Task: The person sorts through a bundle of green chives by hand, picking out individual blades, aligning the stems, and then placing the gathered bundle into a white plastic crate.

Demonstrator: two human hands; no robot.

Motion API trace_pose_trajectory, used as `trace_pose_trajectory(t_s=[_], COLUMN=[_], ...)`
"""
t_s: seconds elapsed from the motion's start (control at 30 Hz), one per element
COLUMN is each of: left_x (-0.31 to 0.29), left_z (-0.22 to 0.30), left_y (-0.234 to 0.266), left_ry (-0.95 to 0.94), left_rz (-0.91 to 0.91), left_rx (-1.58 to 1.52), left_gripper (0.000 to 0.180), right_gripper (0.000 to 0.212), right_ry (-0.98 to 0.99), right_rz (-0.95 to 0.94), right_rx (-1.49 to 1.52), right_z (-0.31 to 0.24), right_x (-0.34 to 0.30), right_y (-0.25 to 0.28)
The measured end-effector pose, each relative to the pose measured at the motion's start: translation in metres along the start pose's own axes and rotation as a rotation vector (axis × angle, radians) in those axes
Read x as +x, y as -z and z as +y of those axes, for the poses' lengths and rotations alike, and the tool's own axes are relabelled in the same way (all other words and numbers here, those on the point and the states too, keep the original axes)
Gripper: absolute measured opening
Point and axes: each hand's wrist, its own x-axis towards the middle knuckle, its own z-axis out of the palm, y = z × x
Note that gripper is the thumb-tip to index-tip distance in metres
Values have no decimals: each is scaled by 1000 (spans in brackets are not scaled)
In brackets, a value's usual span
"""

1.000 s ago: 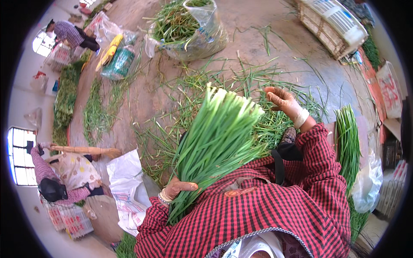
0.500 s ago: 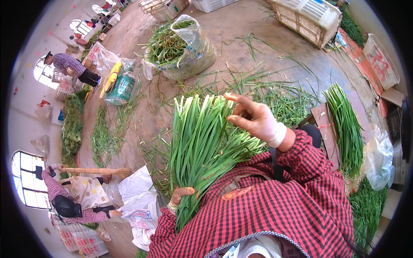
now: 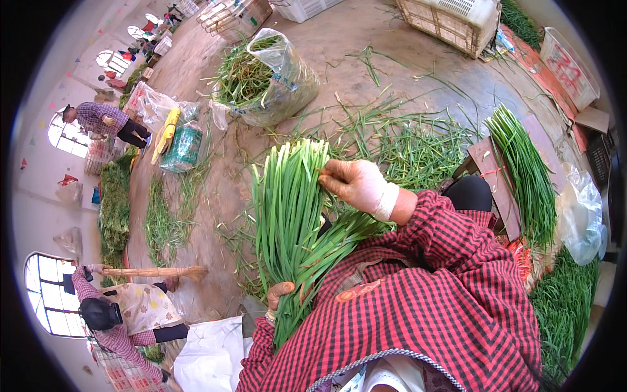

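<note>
A thick bunch of garlic chives (image 3: 287, 202) stands before me, pale cut ends up and leafy ends down. My left hand (image 3: 277, 299) is wrapped round its lower leafy part, the thumb across the leaves. At the upper right side of the bunch, just under the pale ends, my right hand (image 3: 356, 185) has its thumb and fingertips pinched together against the stalks. Any single stalk between those fingertips is too small to make out. Some chives splay off to the right, below my right wrist, toward my lap.
Loose chives (image 3: 424, 153) litter the floor ahead. A clear plastic bag (image 3: 294, 88) bulges with trimmings. On the right, a tidy chive bundle (image 3: 522, 173) lies on a board (image 3: 486, 163). One co-worker (image 3: 101, 313) with a broom (image 3: 160, 272) is at lower left beside a white sack (image 3: 212, 353); another person (image 3: 101, 119) stands farther back.
My right hand has moved left and down from the tops of the stalks, its fingers closing at the bunch's side. My left hand keeps its grip. The co-worker's white sack has shifted lower.
</note>
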Motion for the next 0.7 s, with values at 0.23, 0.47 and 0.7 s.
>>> trace_pose_trajectory(t_s=[0.23, 0.47, 0.7], left_x=[17, 27, 17], left_z=[-3, 6, 13], left_y=[-51, -15, 24], left_ry=[-40, 86, 170], left_rz=[-41, -542, -236], left_rx=[-178, -397, -85], left_gripper=[64, 68, 55], right_gripper=[14, 19, 24], right_ry=[261, -245, -357], right_rz=[-766, -376, -234], right_rx=[316, 625, 605], right_z=[-67, -47, 23], right_x=[-63, -34, 5], right_y=[-18, 59, 16])
